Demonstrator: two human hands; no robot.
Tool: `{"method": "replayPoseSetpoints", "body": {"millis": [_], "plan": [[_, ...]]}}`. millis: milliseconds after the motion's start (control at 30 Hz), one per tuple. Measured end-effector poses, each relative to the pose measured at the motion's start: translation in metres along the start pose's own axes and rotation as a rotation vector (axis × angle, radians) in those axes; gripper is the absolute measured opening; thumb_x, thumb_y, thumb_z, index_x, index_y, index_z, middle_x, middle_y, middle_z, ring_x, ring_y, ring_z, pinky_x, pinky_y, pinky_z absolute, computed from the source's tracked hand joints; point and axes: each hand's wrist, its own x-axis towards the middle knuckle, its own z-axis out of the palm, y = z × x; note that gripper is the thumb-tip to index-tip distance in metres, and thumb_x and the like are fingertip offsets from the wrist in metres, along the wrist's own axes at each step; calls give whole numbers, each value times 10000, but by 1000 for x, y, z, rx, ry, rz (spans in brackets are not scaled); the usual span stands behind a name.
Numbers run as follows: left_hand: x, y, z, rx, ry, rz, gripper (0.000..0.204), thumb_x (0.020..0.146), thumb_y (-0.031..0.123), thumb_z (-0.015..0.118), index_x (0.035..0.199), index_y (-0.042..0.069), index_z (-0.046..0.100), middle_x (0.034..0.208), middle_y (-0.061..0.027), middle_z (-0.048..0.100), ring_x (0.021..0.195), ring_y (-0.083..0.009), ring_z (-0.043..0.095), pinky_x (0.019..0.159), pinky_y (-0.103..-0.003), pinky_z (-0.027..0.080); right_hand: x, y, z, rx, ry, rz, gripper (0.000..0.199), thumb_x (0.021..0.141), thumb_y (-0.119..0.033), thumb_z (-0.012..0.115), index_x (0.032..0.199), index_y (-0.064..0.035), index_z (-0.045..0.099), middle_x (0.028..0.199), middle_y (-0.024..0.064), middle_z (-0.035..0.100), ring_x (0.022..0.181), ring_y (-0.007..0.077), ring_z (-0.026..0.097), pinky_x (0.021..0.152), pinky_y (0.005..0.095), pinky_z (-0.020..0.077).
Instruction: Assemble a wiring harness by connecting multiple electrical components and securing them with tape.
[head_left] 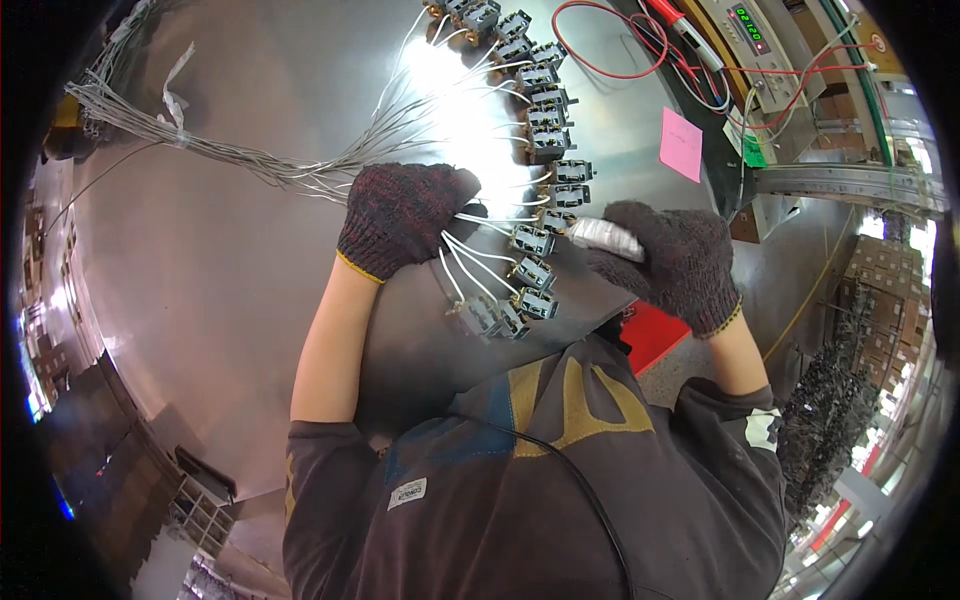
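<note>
My left hand [400,215], in a dark knitted glove, is closed around several white wires [466,255] over the metal table [230,290]. The wires fan out from its fingers to small grey-and-black electrical components [532,240]. More of these components [548,125] stand in a curved row up the table. My right hand [690,262], gloved alike, is closed on a white tape-wrapped stick-like object [606,238]. Its left end points at a component beside it; whether they touch I cannot tell. My fingers hide the rest of the object.
A long wire bundle [235,152], tied with white strips, runs to the upper left. At the upper right are a meter [752,35] with a green display, red leads [610,72] and a pink note [681,144]. Below my right hand lies something red [655,335]. Cartons [885,300] stand farther right.
</note>
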Motion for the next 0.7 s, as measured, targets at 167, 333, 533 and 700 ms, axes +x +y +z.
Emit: {"method": "replayPoseSetpoints", "body": {"millis": [167, 333, 533, 700], "plan": [[8, -2, 2, -20, 158, 75, 235, 935, 434, 633, 958, 201, 653, 779, -74, 666, 662, -291, 685, 503, -445, 489, 2, -24, -5, 233, -42, 200, 404, 809, -435, 839, 1053, -139, 711, 730, 89, 693, 651, 315, 702, 617, 429, 538], [13, 1, 4, -19, 123, 35, 210, 919, 407, 649, 928, 198, 661, 794, -65, 680, 674, -289, 690, 513, -448, 495, 5, -24, -4, 50, -100, 158, 427, 824, -464, 816, 1080, -144, 697, 744, 101, 701, 647, 324, 695, 610, 431, 534], [8, 5, -4, -65, 167, 66, 211, 815, 311, 706, 986, 191, 674, 827, -55, 686, 737, -300, 686, 590, -441, 510, 6, -16, -5, 45, -180, 55, 418, 828, -440, 795, 1129, -168, 693, 711, 95, 671, 645, 305, 682, 585, 433, 512], [0, 2, -3, -132, 87, 31, 268, 816, 354, 711, 1010, 176, 658, 813, -84, 669, 730, -350, 675, 595, -489, 496, 1, -15, 8, -107, -229, -72, 443, 770, -407, 796, 1151, -197, 709, 655, 85, 633, 614, 302, 662, 567, 438, 504]]}}
